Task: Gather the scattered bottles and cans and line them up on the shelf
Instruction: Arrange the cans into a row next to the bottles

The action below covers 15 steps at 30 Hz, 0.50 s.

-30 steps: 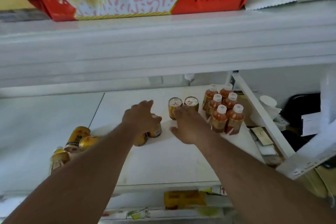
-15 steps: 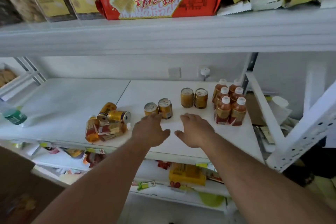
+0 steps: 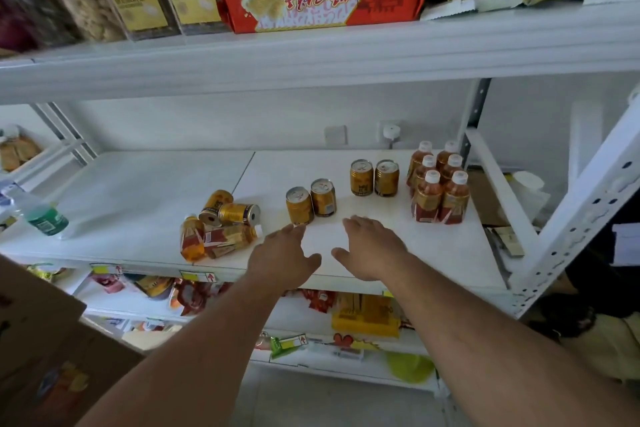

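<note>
While your hands hover over the shelf's front edge, neither one holds anything.

Your left hand (image 3: 284, 253) and right hand (image 3: 370, 248) are both spread, fingers relaxed, palms down above the white shelf (image 3: 398, 253), with the left fingertips just short of the nearer pair of cans (image 3: 311, 200). That pair stands upright side by side; a second upright pair of cans (image 3: 374, 177) sits farther back to the right. Six bottles (image 3: 440, 182) with white caps stand in two neat rows at the right end. To your left, a jumble lies tipped over: two fallen cans (image 3: 230, 210) resting against two fallen bottles (image 3: 214, 238). A green-labelled clear bottle (image 3: 38, 213) lies at the far left, well apart.
</note>
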Tool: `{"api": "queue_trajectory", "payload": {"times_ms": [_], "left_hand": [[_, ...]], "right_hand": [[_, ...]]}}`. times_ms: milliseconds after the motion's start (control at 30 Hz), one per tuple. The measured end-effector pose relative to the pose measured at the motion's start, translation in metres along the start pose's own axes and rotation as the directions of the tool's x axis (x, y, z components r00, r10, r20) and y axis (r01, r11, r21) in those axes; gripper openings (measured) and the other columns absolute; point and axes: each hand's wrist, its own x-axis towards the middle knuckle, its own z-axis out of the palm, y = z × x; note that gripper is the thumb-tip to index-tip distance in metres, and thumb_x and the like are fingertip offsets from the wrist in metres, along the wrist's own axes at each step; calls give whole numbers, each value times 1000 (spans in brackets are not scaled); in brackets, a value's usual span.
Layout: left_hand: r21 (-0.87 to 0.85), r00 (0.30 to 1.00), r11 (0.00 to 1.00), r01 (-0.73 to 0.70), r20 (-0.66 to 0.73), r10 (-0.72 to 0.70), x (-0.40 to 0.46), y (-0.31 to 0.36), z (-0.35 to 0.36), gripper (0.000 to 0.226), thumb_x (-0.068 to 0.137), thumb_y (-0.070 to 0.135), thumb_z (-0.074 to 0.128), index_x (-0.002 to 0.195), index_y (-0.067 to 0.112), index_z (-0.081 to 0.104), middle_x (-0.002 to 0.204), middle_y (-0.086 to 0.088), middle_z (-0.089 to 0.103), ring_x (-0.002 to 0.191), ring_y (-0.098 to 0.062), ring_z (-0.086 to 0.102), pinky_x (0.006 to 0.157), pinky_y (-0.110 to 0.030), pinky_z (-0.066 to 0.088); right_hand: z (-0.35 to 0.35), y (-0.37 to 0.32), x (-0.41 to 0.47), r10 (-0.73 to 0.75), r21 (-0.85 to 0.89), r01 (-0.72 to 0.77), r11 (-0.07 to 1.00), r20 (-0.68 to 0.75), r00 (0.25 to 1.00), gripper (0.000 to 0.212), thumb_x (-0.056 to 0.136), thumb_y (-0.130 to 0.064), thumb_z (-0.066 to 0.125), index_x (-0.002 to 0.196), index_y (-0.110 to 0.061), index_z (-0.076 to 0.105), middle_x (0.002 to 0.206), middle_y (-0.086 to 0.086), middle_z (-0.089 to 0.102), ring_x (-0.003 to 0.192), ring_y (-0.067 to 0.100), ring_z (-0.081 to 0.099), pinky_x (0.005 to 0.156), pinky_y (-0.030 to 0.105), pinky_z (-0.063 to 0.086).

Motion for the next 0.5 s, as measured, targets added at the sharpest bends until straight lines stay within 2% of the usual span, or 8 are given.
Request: {"api": "queue_trajectory", "payload": {"times_ms": [500], "left_hand": [[-91, 997, 993, -79, 16, 81, -20, -104, -5, 82, 90, 58, 53, 157, 24, 21, 162, -1, 26, 145, -25, 30, 111, -42, 37]], "right_hand": [[33, -91, -6, 138, 36, -137, 990, -9, 990, 81, 101, -56, 45, 163, -15, 12, 171, 7, 12, 155, 28, 17, 122, 45, 26]]}}
